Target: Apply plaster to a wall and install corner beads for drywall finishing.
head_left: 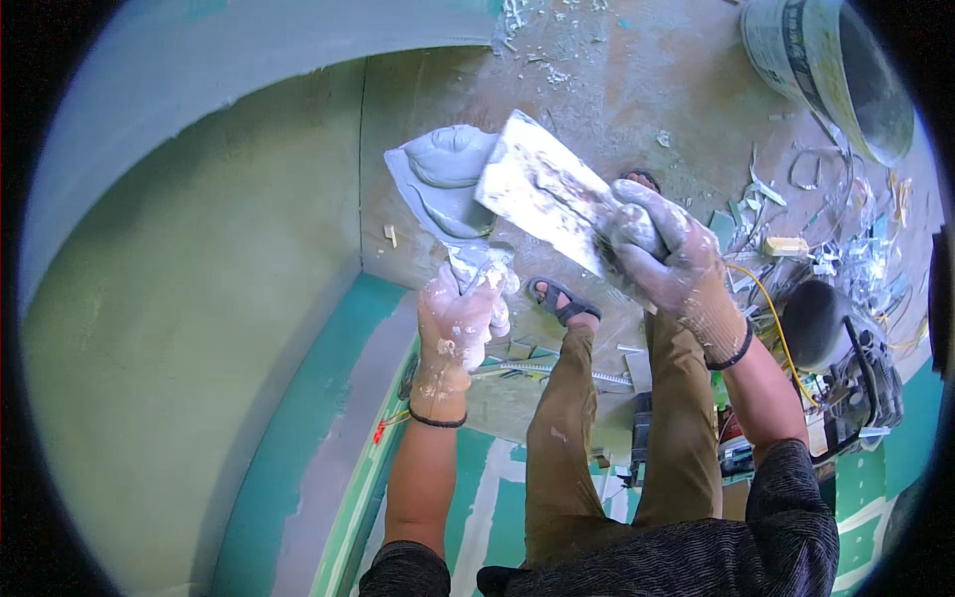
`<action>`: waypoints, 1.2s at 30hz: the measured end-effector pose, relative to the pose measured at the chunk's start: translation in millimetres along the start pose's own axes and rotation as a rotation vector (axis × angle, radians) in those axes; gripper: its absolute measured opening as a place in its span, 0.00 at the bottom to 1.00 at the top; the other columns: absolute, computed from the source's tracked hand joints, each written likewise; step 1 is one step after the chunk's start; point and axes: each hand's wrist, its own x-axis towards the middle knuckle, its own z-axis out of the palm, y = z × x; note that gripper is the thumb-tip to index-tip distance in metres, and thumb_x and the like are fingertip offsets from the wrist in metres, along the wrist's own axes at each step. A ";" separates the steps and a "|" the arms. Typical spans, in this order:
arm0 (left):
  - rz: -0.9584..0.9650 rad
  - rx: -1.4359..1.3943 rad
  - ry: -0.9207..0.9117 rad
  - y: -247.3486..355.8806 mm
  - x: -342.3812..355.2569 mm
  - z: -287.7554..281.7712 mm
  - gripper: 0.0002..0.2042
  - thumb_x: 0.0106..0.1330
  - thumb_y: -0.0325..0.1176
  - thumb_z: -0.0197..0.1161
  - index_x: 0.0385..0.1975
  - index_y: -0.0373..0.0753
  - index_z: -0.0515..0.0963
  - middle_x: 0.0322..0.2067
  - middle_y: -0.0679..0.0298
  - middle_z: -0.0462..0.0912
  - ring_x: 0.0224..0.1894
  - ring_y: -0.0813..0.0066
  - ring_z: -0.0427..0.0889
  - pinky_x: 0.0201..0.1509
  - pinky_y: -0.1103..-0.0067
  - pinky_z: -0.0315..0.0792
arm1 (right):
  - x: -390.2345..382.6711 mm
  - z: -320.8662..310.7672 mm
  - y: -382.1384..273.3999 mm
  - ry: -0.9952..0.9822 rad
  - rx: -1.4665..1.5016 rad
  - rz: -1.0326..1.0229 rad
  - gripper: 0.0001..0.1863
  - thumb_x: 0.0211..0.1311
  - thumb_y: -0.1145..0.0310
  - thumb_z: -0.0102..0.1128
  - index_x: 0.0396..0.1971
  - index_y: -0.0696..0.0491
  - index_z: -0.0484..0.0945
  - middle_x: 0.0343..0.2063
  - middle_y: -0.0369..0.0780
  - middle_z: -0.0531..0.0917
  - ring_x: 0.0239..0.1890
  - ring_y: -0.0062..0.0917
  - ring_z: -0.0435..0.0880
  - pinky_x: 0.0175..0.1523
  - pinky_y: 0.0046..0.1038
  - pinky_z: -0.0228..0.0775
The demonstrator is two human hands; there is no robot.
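At the far left, a broad curved panel [269, 45] arches over a smooth olive surface [189, 259], with a strip of green board [308, 343] along its near side. Left of centre, a flat scraper [403, 184] carries a thick mound of grey compound [453, 154]. The gloved left hand [460, 318] is just nearer, its fingers curled closed round the scraper's mostly hidden handle, probably because a firm grip there keeps the heavy load balanced.

To the right, a smeared rectangular trowel [547, 189] slants toward the mound; its corner overlaps it in view, but I cannot tell whether they touch. The gloved right hand [671, 244] wraps its fingers tightly round the trowel's back, likely so the long blade stays clear and steerable.

At the far right, a pale bucket [781, 50] leans or lies with its mouth sideways; nearer, a yellow cord [771, 303] curves across littered scraps beside black equipment [826, 323].
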 end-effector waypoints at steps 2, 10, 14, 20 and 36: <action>0.057 0.048 0.027 2.9 -3.7 10.3 0.13 0.68 0.29 0.62 0.50 0.31 0.81 0.28 0.62 0.83 0.17 0.82 0.72 0.18 0.80 0.65 | 5.2 -3.6 -6.9 0.040 -0.030 -0.024 0.25 0.60 0.66 0.69 0.58 0.51 0.81 0.49 0.49 0.87 0.48 0.44 0.89 0.54 0.36 0.81; 0.155 -0.085 0.206 9.5 -9.2 -10.6 0.17 0.70 0.31 0.63 0.55 0.31 0.77 0.28 0.64 0.81 0.16 0.85 0.69 0.17 0.84 0.63 | 9.6 4.6 64.1 0.028 -0.214 0.151 0.20 0.65 0.59 0.67 0.54 0.51 0.83 0.33 0.45 0.86 0.29 0.37 0.88 0.34 0.35 0.78; 0.229 -0.159 0.150 0.4 -7.0 -24.6 0.18 0.72 0.33 0.64 0.57 0.31 0.75 0.29 0.64 0.80 0.16 0.85 0.69 0.15 0.84 0.62 | 63.4 69.1 116.9 -0.181 1.238 0.595 0.11 0.72 0.61 0.61 0.47 0.51 0.82 0.32 0.29 0.82 0.26 0.13 0.79 0.28 0.18 0.70; 0.274 -0.151 -0.109 -6.2 24.7 -80.1 0.15 0.74 0.32 0.63 0.53 0.31 0.74 0.31 0.61 0.81 0.16 0.83 0.70 0.14 0.83 0.64 | 181.8 242.6 116.2 -0.006 1.974 0.455 0.05 0.74 0.67 0.60 0.38 0.50 0.74 0.31 0.34 0.80 0.26 0.17 0.79 0.25 0.23 0.76; 0.064 0.029 0.001 4.2 45.2 -132.4 0.10 0.71 0.26 0.59 0.49 0.30 0.78 0.23 0.60 0.80 0.14 0.79 0.68 0.15 0.80 0.63 | 291.0 262.5 86.4 0.208 1.655 0.705 0.05 0.74 0.70 0.56 0.40 0.54 0.78 0.31 0.39 0.83 0.25 0.23 0.82 0.27 0.28 0.80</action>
